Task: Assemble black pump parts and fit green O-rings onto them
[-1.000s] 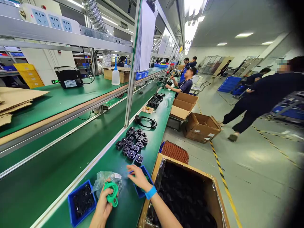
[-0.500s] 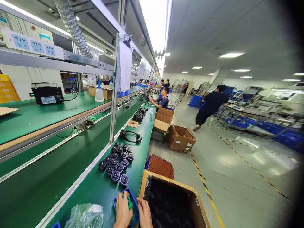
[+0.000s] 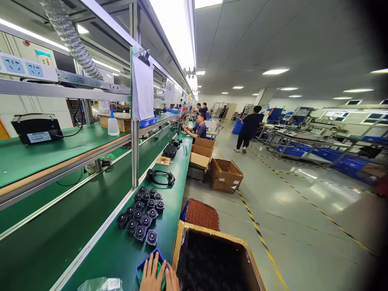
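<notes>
My left hand (image 3: 151, 277) lies over a small blue bin (image 3: 140, 269) at the bottom of the view, fingers spread and stretched out. Green ring-like pieces (image 3: 159, 268) show in the bin between and beside those fingers. Close against it, my right hand (image 3: 172, 279) rests by the bin's right side with its fingers extended; its lower part is cut off by the frame. Just beyond the bin, several black round motor-like parts (image 3: 140, 233) stand grouped on the green bench (image 3: 100, 258). A clear plastic bag (image 3: 97, 284) with a white label lies to the left.
An open carton (image 3: 242, 246) with dark contents stands right of the bench. Behind it are a brown woven seat (image 3: 202, 214) and another carton (image 3: 226, 176). A black headband-like item (image 3: 160, 177) lies farther along. One co-worker (image 3: 200, 128) sits at the bench; another person (image 3: 250, 127) stands in the aisle.
The view has shifted, moving most things left. My left hand has flattened and spread over the bin, and my right hand is now closer to it. The person in the aisle has moved farther away.
</notes>
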`<action>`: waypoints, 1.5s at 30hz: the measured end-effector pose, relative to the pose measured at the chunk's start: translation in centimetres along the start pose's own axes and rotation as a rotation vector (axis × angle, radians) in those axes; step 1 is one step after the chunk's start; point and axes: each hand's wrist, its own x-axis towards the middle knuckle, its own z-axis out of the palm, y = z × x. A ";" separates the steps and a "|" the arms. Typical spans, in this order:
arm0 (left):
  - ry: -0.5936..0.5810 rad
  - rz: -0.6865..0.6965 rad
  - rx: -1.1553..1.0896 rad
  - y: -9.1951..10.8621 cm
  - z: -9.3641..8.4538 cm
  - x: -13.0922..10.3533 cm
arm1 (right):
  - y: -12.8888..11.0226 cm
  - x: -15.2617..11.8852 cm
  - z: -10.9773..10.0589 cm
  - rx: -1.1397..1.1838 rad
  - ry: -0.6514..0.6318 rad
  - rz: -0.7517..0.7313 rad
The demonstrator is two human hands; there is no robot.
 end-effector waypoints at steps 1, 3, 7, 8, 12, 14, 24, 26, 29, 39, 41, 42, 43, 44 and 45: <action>0.000 0.012 0.026 0.2 -0.3 0.0 | 0.1 0.3 -0.4 0.008 -0.020 0.017; -0.066 -0.021 0.038 0.8 -2.0 0.1 | 0.4 0.4 -1.5 0.021 -0.067 0.035; -0.425 -0.085 -0.213 1.5 -7.7 1.4 | 0.8 -0.5 -4.0 0.017 -0.155 0.003; -0.455 -0.087 -0.248 1.4 -8.9 1.6 | 0.8 -0.7 -4.4 0.015 -0.178 -0.012; -0.475 -0.116 -0.321 0.5 -11.3 1.4 | 0.3 -0.7 -4.8 0.009 -0.241 -0.052; -0.435 -0.095 -0.331 0.5 -11.3 0.9 | 0.1 -0.5 -4.6 0.004 -0.236 -0.053; -0.350 -0.159 -0.029 2.4 -9.1 1.1 | 4.1 -4.4 -5.8 -0.133 -0.200 0.186; -0.355 -0.155 -0.042 2.2 -9.9 1.1 | 5.6 -5.6 -6.7 -0.202 -0.279 0.259; -0.339 -0.118 -0.115 1.5 -11.3 0.9 | 7.4 -6.4 -8.0 -0.334 -0.415 0.314; -0.104 -0.325 -0.220 1.9 -10.8 1.8 | 9.1 -6.2 -5.6 -0.658 -0.754 0.196; -0.001 -0.397 -0.290 1.3 -10.5 2.2 | 9.2 -6.3 -5.2 -0.666 -0.783 0.160; 0.057 -0.436 -0.324 0.8 -10.5 2.3 | 9.3 -6.3 -5.1 -0.661 -0.797 0.148; 0.113 -0.479 -0.347 0.3 -10.6 2.1 | 9.4 -6.3 -5.1 -0.652 -0.810 0.138; 0.155 -0.496 -0.366 -0.1 -10.8 1.7 | 9.5 -6.2 -5.3 -0.638 -0.823 0.130; 0.171 -0.477 -0.386 -0.4 -11.1 1.2 | 9.7 -6.0 -5.5 -0.619 -0.835 0.121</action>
